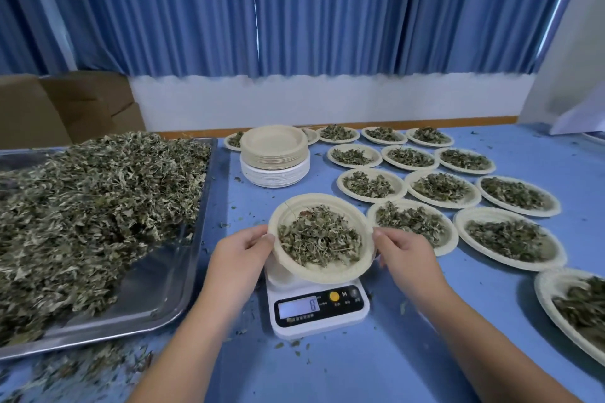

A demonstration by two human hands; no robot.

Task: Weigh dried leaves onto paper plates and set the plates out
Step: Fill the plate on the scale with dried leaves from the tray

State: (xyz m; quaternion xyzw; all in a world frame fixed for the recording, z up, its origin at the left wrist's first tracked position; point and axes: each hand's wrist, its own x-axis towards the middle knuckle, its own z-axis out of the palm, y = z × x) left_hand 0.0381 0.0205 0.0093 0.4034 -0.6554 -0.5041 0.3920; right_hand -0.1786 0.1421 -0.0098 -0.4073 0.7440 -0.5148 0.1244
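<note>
A paper plate [330,276] heaped with dried leaves [319,237] is tilted above the white digital scale [319,307], lifted off its platform. My left hand [244,247] grips the plate's left rim, thumb on top. My right hand [404,250] grips the right rim the same way. The scale's display shows a single digit, blurred. A large metal tray [157,285] on the left holds a big pile of loose dried leaves [85,206].
A stack of unused paper plates [274,155] stands behind the scale. Several filled plates [440,188] lie in rows across the blue table [376,366] to the right, one at the right edge [576,307]. Leaf crumbs litter the table. Cardboard boxes [65,105] sit at back left.
</note>
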